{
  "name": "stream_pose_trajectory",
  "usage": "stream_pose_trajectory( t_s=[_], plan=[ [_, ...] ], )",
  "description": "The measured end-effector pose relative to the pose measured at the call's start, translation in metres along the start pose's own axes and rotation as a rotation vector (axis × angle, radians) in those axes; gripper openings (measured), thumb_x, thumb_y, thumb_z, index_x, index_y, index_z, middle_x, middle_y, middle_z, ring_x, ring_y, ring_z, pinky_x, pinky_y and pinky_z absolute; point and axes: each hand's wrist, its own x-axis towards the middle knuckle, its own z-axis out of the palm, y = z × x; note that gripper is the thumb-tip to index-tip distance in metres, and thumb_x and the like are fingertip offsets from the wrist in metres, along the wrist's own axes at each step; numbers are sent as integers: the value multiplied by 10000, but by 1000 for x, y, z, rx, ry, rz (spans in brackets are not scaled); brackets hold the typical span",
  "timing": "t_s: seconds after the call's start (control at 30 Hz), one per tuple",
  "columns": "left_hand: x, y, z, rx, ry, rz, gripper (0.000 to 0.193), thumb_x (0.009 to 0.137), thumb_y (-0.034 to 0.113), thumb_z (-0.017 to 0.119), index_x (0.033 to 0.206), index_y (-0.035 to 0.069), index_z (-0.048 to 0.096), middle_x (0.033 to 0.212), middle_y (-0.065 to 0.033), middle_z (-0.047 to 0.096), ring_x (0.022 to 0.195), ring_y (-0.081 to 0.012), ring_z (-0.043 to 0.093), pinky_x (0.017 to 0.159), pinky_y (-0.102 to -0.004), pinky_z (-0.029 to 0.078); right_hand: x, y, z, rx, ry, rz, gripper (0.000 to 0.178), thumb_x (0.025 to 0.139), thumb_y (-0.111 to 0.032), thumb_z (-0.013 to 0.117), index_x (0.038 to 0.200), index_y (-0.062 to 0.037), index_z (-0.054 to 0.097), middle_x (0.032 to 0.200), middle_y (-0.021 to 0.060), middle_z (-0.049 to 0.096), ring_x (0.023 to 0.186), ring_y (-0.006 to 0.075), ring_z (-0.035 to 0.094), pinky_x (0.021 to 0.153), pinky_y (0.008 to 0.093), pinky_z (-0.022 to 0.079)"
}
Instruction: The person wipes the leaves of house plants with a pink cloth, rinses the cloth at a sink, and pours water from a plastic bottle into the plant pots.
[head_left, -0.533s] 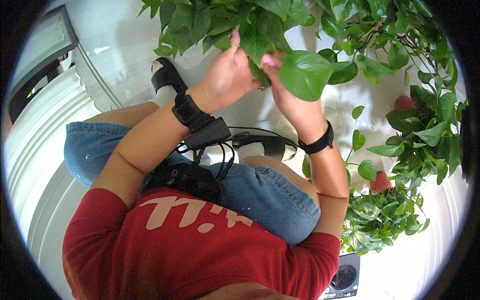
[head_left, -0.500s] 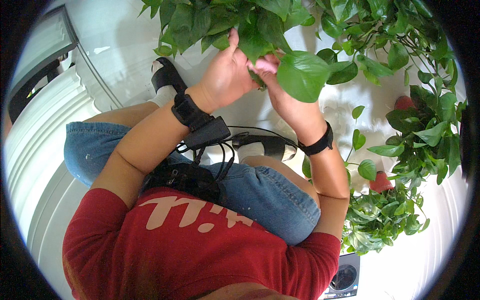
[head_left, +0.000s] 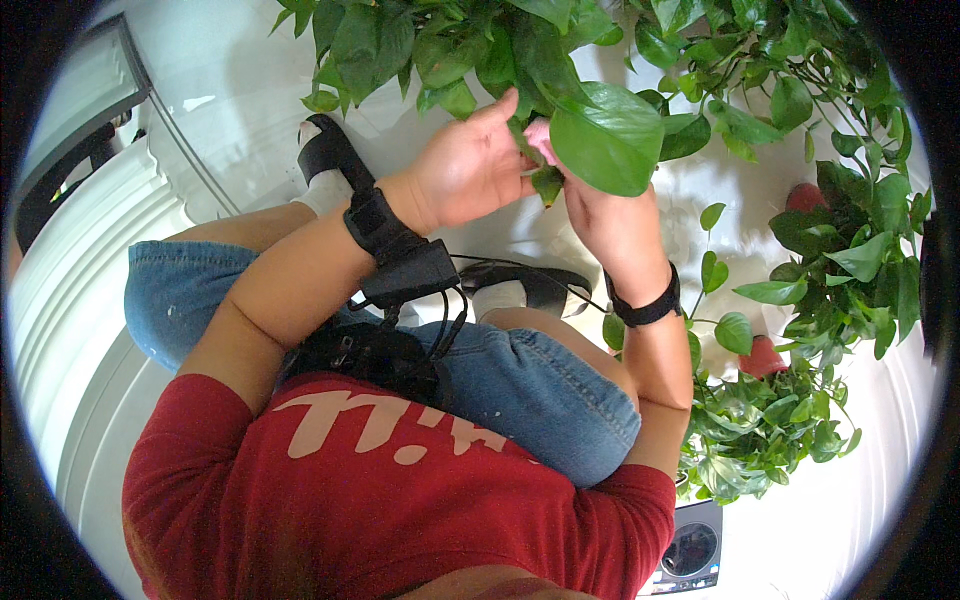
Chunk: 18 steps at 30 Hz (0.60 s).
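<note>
A leafy green potted plant's foliage (head_left: pixel 440 55) hangs at the top of the view. Just below it, my left hand (head_left: pixel 465 170) has its thumb raised and its fingers extended beside a small drooping leaf (head_left: pixel 546 184) with a brownish tip. My right hand (head_left: pixel 615 220) is on the other side of that leaf, its fingers mostly hidden behind a large glossy leaf (head_left: pixel 608 138). Between the hands shows a bit of soft pink material, apparently a cloth (head_left: pixel 540 138), held by my right hand. Both wrists wear black straps.
More trailing plants (head_left: pixel 860 240) stand along the right, with reddish pots (head_left: pixel 762 358) among them. A dark device with a round front (head_left: pixel 690 550) is at the lower right. White moulded panelling (head_left: pixel 110 230) runs along the left. A black cable crosses near my sandalled feet.
My right hand has moved right and slightly down, and the hands are farther apart. My left hand has shifted slightly right and down. The large leaf has tilted; the small drooping leaf shows more.
</note>
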Motion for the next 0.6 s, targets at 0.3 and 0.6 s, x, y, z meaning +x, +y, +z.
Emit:
stream_pose_trajectory(
  t_s=[0.3, 0.6],
  plan=[
    [1, 4, 1, -6, -49, 14, 535, 999, 434, 310, 1353, 42, 396, 1331, -121, 495, 1204, -246, 482, 1049, -415, 356, -10, -2, -10, -69, 46, -23, 205, 805, -43, 615, 979, -112, 696, 1003, 123, 657, 806, 306, 642, 670, 374, 529],
    [-1, 10, -1, 87, 7, 20, 516, 1004, 425, 307, 1349, 53, 405, 1346, -103, 491, 1226, -225, 471, 1048, -390, 367, -17, -4, -14, 52, -7, -8, 178, 772, -63, 642, 924, -136, 697, 982, 49, 666, 851, 245, 646, 683, 341, 528]
  ],
)
